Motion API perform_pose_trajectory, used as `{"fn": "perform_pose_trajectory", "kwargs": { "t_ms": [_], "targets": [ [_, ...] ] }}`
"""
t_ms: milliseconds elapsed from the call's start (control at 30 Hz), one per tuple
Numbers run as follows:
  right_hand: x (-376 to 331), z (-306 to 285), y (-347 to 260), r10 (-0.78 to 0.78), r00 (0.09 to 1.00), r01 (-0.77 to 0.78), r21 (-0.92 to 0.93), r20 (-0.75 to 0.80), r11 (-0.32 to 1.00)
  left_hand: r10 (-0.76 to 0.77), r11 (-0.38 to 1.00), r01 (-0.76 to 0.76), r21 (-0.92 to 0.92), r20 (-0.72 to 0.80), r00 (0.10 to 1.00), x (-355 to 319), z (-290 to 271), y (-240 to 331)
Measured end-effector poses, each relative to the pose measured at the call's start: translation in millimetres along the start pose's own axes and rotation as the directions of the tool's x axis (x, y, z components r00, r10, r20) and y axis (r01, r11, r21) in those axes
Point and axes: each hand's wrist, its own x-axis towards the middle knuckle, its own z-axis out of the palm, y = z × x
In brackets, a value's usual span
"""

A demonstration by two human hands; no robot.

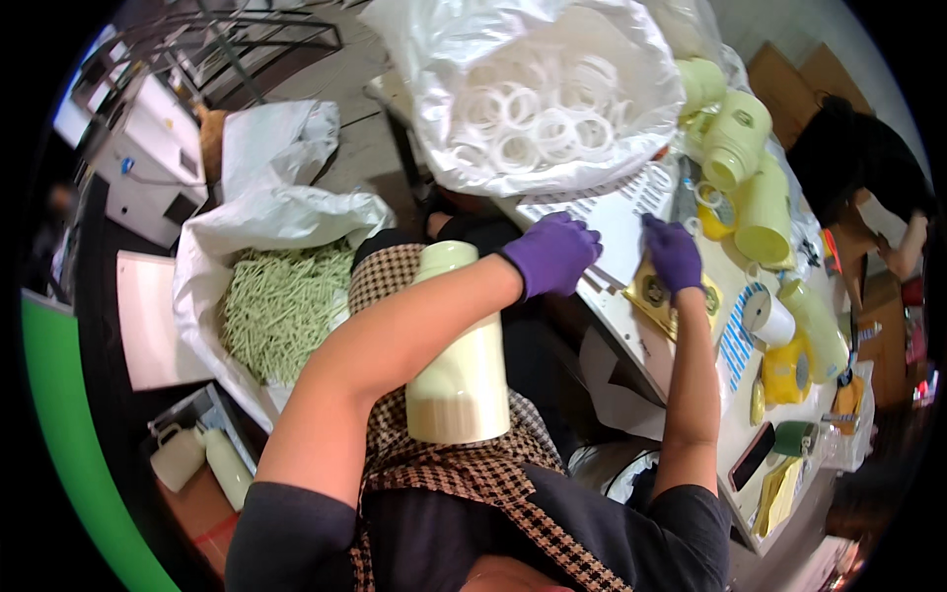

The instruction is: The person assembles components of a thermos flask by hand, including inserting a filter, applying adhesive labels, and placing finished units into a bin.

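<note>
A cream cylindrical bottle (pixel 458 385) with a narrower neck lies across my lap, beneath my left forearm. My left hand (pixel 555 255), in a purple glove, is at the table's near edge beside a white sheet (pixel 621 242). Its fingers are curled; anything between them is hidden. On the far side of that sheet is my right hand (pixel 675 255), also gloved in purple, its fingertips apart and touching the paper. Beneath my right wrist sits a yellow sheet of round dark labels (pixel 659 304). More of the white sheet bears rows of small dark print.
A white sack (pixel 444 163) of translucent rings (pixel 538 113) stands ahead. To my left, another sack (pixel 207 266) holds pale green strips (pixel 281 311). Yellowish bottles (pixel 764 212), a white cup (pixel 769 318) and a phone (pixel 753 457) crowd the table's right. A person (pixel 863 158) bends at far right.
</note>
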Motion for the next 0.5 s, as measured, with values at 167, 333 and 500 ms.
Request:
{"fn": "perform_pose_trajectory", "kwargs": {
  "t_ms": [167,333,500],
  "targets": [
    [-28,-52,-33,0.070,0.890,0.181,0.489,-0.451,0.853,-0.377,0.905,0.208,-0.372,-0.473,0.796,-81,-63,-40],
    [-132,-18,-166,-0.425,0.835,0.483,0.098,-0.349,0.870,-0.473,0.622,0.200,-0.757,-0.160,0.866,-193,-11,-47],
    [-176,12,-237,-0.635,0.732,0.668,0.078,-0.246,0.740,-0.509,0.648,-0.018,-0.761,-0.451,0.734,-220,-3,0]
  ]
}}
